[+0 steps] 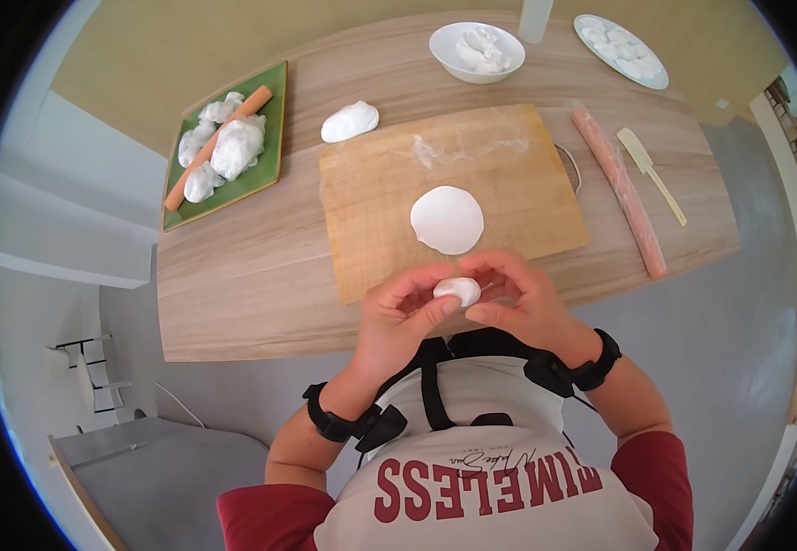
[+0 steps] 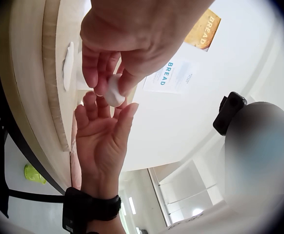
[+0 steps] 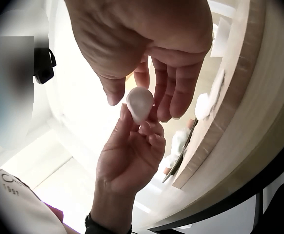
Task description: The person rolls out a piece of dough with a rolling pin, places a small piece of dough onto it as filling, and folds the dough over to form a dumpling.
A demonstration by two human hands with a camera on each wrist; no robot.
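A small smooth white dumpling-like piece of dough (image 1: 458, 291) is pinched between the thumb and fingers of my left hand (image 1: 400, 310), above the front edge of the wooden board (image 1: 371, 248). My right hand (image 1: 534, 305) is cupped loosely beside it, fingers relaxed. In the right wrist view, the right thumb stands apart from the dough piece (image 3: 140, 103), with the fingertips close on its other side. Just beyond both hands, a flat round sheet of white dough (image 1: 447, 220) lies on the board.
Behind the board sit a white lump (image 1: 351, 121) and a white bowl (image 1: 477, 73). A green tray (image 1: 275, 138) with wrapped lumps and a rolling pin is at left. To the right lie a wrapped pink roll (image 1: 617, 184), a spatula (image 1: 653, 174) and a plate (image 1: 584, 26) of white pieces.
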